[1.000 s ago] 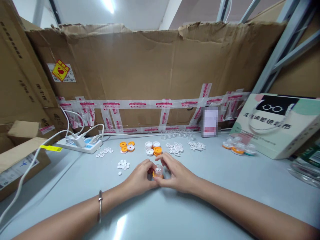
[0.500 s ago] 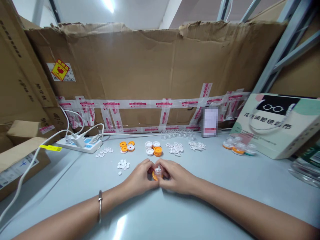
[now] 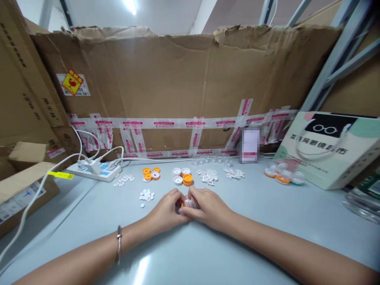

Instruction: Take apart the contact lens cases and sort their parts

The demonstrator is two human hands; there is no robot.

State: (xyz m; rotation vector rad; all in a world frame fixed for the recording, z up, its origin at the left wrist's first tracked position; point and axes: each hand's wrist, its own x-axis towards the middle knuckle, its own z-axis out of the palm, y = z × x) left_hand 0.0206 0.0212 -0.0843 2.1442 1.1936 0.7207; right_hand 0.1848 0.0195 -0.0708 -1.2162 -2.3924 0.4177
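Between my two hands, low over the table, is a small clear dome [image 3: 188, 202] with white pieces inside and an orange base, mostly covered by fingers. My left hand [image 3: 166, 209] is closed on its left side, at the orange base. From the right, my right hand [image 3: 209, 208] grips the clear dome, its thumb lying across the front. Just beyond the hands are stacked orange and white rings [image 3: 187, 179]. White openwork pieces [image 3: 208, 176] lie in a pile to their right. Small white discs [image 3: 146, 194] are scattered left of my left hand.
More orange and white rings [image 3: 151, 174] sit left of centre, near a white power strip [image 3: 95, 170] with cables. Clear domes [image 3: 211, 159] line the back. Finished-looking domed pieces [image 3: 283, 174] stand by a paper bag [image 3: 329, 150]. A large bottle [image 3: 365, 194] is far right.
My right thumb has moved up and across the front of the dome, and its fingers have shifted. Less of the orange base shows. My left hand stays almost still.
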